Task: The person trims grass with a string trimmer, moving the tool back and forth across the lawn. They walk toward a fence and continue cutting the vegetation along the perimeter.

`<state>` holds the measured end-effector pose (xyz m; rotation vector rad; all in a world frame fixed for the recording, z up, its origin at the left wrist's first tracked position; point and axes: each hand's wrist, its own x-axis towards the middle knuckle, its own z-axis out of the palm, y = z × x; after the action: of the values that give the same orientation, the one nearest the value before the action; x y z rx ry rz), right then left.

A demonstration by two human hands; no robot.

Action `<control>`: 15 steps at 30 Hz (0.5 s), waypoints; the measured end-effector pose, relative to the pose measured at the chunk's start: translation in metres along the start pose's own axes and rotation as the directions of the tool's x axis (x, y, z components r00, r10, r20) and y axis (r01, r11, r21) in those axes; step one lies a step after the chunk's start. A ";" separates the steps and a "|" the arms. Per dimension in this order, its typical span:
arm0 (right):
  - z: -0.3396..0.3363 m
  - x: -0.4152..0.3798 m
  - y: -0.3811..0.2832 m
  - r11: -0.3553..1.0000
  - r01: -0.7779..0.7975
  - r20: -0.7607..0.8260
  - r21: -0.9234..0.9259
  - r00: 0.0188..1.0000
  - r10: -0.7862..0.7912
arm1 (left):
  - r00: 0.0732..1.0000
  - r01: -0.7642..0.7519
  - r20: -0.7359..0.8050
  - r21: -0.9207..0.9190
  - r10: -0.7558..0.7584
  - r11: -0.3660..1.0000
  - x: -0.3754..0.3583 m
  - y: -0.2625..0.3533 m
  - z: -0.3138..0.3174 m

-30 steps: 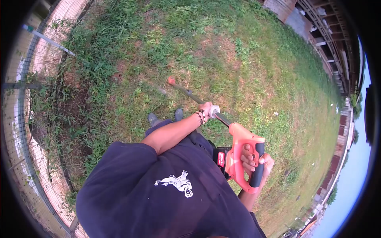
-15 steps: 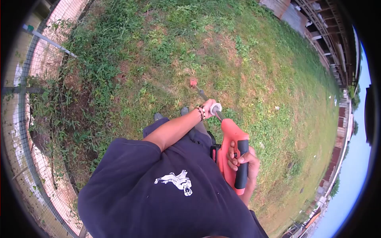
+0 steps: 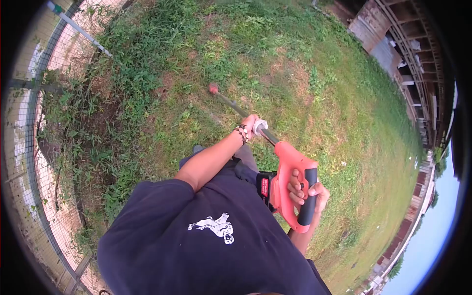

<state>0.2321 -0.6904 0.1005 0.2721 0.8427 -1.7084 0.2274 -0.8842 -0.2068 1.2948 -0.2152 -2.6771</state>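
Observation:
A cordless string trimmer point(image 3: 291, 156) with an orange-red body runs diagonally in front of me. My left hand point(image 3: 250, 124), with a bracelet at the wrist, is closed around its shaft next to a white ring point(image 3: 260, 127). My right hand point(image 3: 318, 195) wraps the black grip of the rear loop handle, fingers passing through the loop near the trigger. A black battery pack point(image 3: 266, 189) with a red label sits on the trimmer's underside, close to my shirt. At the far end of the shaft, the red trimmer head point(image 3: 213, 88) is low over the grass; its cutting line cannot be made out.
Patchy grass and weeds point(image 3: 275, 64) cover the ground. Along the left stands a wire mesh fence point(image 3: 37, 147) with taller plants point(image 3: 88, 132) against it and a pale pole point(image 3: 81, 30) leaning there. Rusty metal sheets point(image 3: 369, 24) and a shed are at the upper right.
The trimmer head has swung left and farther forward over the grass. My left hand moved slightly left with the shaft, and the rear handle shifted a little right. Both hands keep their hold.

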 end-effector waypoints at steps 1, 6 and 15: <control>-0.002 0.016 -0.010 1.000 -0.020 0.007 -0.012 1.000 0.020 | 1.000 -0.026 -0.018 -0.021 0.026 0.999 0.013 0.012 -0.003; -0.017 0.065 -0.060 0.994 -0.041 0.039 -0.104 0.998 0.045 | 0.987 -0.063 -0.147 -0.001 0.062 0.998 0.037 0.048 0.016; -0.011 0.084 -0.119 0.928 0.037 -0.007 -0.370 0.999 -0.043 | 0.991 0.097 0.087 0.047 -0.101 0.994 0.114 0.023 0.101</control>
<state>0.0933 -0.7357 0.0901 0.0107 1.1679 -1.5476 0.0794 -0.9244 -0.2271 1.2301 -0.2255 -2.8318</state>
